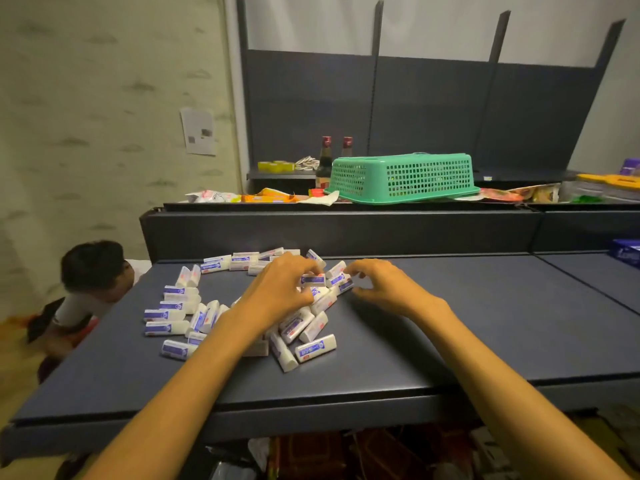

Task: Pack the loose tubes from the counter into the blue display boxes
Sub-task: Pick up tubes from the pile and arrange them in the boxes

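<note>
Several small white tubes with blue labels [315, 347] lie scattered over the dark blue counter [450, 341], mostly left of centre. My left hand [280, 285] reaches into the pile and pinches one tube [312, 279] between thumb and fingertips. My right hand [381, 285] hovers just right of the pile with fingers curled, its fingertips touching tubes [341, 277] at the pile's far edge. Whether it holds one cannot be told. A blue box [627, 252] shows at the far right edge.
A green plastic basket [401, 178] lies upside down on the raised ledge behind the counter, among snack packets [270, 195] and two dark bottles [325, 161]. A person [90, 271] crouches on the floor at the counter's left end. Goods sit under the counter.
</note>
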Action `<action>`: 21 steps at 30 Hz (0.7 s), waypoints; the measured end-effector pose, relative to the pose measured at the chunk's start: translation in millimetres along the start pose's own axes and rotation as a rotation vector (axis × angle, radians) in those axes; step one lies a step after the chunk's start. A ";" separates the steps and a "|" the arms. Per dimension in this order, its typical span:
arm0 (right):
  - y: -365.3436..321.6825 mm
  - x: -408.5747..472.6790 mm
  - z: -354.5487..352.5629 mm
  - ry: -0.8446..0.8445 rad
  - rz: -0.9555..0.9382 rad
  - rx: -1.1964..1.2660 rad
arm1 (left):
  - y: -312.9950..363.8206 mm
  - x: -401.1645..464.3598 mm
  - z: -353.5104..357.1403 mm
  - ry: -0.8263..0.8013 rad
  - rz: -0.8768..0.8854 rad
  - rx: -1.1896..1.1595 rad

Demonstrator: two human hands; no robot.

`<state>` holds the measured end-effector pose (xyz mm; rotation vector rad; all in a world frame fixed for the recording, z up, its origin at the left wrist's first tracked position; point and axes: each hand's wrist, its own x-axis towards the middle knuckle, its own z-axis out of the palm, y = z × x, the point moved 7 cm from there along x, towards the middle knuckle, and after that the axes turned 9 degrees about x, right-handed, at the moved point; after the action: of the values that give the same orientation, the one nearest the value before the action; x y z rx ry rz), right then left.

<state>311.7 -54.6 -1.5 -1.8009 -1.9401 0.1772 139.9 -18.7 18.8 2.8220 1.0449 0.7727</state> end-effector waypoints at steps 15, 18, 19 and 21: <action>21.8 23.2 16.9 -0.204 0.005 0.074 | -16.9 22.6 11.4 0.014 0.000 0.007; 24.0 23.8 17.3 -0.211 0.004 0.091 | -17.9 24.6 12.9 0.025 -0.011 0.006; 24.4 23.8 17.4 -0.206 0.002 0.093 | -17.4 25.1 12.5 0.031 -0.014 0.005; 24.4 23.6 16.7 -0.188 -0.005 0.078 | -15.1 25.7 11.2 0.043 -0.010 0.007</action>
<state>326.3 -25.0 -20.0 -1.7836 -2.0348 0.4284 152.6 10.4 17.3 2.8163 1.0687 0.8337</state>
